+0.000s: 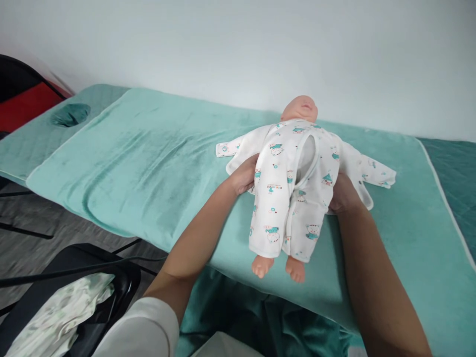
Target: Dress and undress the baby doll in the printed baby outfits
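A baby doll lies on its back on a teal blanket, head toward the wall and bare feet toward me. It wears a white printed romper that gapes open at the chest. My left hand grips the doll's side at the romper's left edge, its fingers tucked under the fabric. My right hand holds the other side, its fingers hidden beneath the doll and cloth. The romper's empty sleeves spread flat to both sides.
The blanket covers a padded table against a white wall. A black chair at lower left holds a crumpled pale cloth. A red and black object stands at far left. Dark teal fabric hangs below the table's edge.
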Demonstrator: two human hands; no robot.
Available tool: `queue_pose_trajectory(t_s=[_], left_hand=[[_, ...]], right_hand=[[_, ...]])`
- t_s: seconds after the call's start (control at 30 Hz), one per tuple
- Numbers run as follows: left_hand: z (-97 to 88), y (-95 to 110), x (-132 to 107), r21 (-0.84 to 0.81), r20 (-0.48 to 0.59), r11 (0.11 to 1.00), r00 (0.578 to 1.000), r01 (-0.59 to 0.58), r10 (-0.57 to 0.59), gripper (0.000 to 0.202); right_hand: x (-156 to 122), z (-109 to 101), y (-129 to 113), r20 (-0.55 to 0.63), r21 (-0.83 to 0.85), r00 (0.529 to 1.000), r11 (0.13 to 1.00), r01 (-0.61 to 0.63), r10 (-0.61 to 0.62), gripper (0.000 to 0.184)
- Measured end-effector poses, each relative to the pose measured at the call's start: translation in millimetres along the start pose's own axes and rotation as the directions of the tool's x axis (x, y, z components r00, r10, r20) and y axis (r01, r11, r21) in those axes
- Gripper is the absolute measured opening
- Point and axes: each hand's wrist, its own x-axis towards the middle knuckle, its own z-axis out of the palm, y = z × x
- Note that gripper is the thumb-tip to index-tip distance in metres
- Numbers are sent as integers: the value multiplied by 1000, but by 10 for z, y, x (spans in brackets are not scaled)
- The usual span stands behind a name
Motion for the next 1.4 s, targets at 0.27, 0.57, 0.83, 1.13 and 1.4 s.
queue_pose_trajectory(t_s=[0.27, 0.57, 0.83, 1.13, 1.4], left_hand=[[28, -9, -28, -1, -10, 1000, 1000, -16, 16, 35], [4, -43, 31, -16, -6, 999, 999, -34, 34, 34], [90, -5, -3, -33, -69, 999, 997, -33, 31, 31], [86, 13, -2, 94, -62, 995, 998, 19, -13, 28], [21, -45, 46, 74, -42, 997, 999, -2, 5, 36]], right_hand=[[4, 65, -145, 10, 441, 951, 852, -282, 310, 34], [23, 158, -117, -94, 415, 953, 881, -225, 288, 45], [16, 152, -179, -71, 380, 963, 900, -215, 260, 38], [-17, 107, -164, -142, 269, 966, 948, -173, 216, 46], [20, 88, -186, -218, 178, 951, 967, -181, 218, 35]])
